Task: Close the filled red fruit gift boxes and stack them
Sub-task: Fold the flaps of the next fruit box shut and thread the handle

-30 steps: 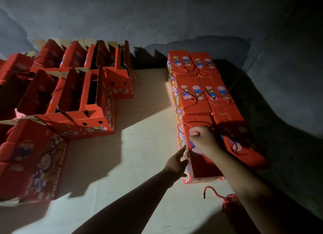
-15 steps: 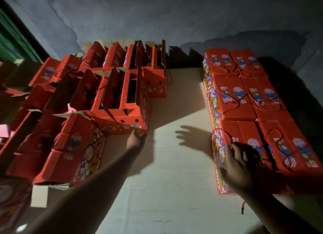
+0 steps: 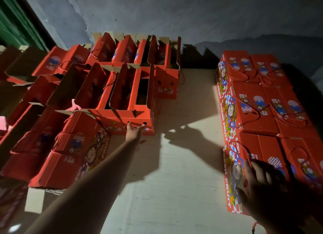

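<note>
A pale board floor meets a rough grey wall. At right, six closed gift boxes lie in two touching rows; the right hand rests flat, fingers spread, on the nearest. At left, many open gift boxes, uncountable in shadow; the left hand touches one's near end, fingers straight.

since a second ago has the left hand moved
Yes. The left hand went from the closed box on the right across the floor to the open box on the left, touching its front.

Two bare forearms, hands uncovered, no sleeves visible
</note>
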